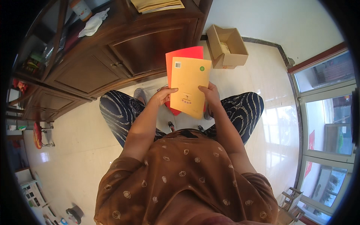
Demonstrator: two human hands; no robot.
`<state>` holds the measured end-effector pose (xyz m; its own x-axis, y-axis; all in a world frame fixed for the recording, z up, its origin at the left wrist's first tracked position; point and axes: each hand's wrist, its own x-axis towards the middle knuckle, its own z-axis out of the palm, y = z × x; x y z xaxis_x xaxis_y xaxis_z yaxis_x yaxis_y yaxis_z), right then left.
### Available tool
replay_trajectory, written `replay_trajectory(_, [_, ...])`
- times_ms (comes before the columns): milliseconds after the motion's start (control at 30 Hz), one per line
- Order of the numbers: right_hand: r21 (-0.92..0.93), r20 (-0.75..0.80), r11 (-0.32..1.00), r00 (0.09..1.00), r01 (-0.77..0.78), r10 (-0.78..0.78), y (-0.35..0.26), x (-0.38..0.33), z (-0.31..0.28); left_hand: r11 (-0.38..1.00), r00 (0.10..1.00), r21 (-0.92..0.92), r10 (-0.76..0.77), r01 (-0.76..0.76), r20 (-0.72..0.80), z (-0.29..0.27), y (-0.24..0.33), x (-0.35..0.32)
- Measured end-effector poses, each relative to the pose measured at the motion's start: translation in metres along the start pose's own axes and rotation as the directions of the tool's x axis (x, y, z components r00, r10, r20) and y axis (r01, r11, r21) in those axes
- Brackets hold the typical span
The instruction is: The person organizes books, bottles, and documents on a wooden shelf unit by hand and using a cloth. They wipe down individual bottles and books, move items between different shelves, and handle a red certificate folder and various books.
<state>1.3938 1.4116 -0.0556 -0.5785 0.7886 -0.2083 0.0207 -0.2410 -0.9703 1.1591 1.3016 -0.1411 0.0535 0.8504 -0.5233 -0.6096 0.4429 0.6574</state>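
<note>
In front of my lap I hold a thin tan booklet (190,80) by its two side edges. Its cover carries a barcode at the upper left, a round green mark at the upper right and a small purple print lower down. Behind it sits a red booklet (185,53), jutting out at the top and left and showing again below. My left hand (162,96) pinches the left edges, thumb on the tan cover. On the other side, my right hand (211,93) grips the right edge, its thumb also on the cover. The fingers behind are mostly hidden.
An opened cardboard box (225,45) stands on the floor beyond the booklets, by the wall. Along the far left runs a dark wooden cabinet (150,50), with a stack of tan booklets (157,5) and a crumpled white tissue (93,23) on top. A glazed door (330,123) is at the right.
</note>
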Motion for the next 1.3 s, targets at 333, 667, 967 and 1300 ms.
replay_trajectory(333, [0.133, -0.116, 0.978, 0.983, 0.160, -0.145, -0.018, -0.021, 0.001, 0.878, 0.889, 0.212, 0.452, -0.429, -0.070, 0.071, 0.041, -0.077])
replay_trajectory(667, [0.102, 0.010, 0.994, 0.999, 0.047, -0.048, -0.048, -0.039, 0.015, 0.780, 0.760, 0.132, 0.626, -0.612, -0.175, 0.086, 0.037, -0.111])
replay_trajectory(967, [-0.541, -0.033, 0.673, 0.786, 0.505, -0.617, -0.108, -0.039, 0.039, 0.387, 0.393, 0.600, 0.911, -0.700, -0.129, 0.118, 0.096, -0.132])
replay_trajectory(1300, [-0.876, -0.016, 0.312, 0.626, 0.367, -0.780, -0.298, 0.149, 0.119, 0.016, 0.173, 0.987, 0.985, -0.161, 0.012, 0.171, 0.356, -0.093])
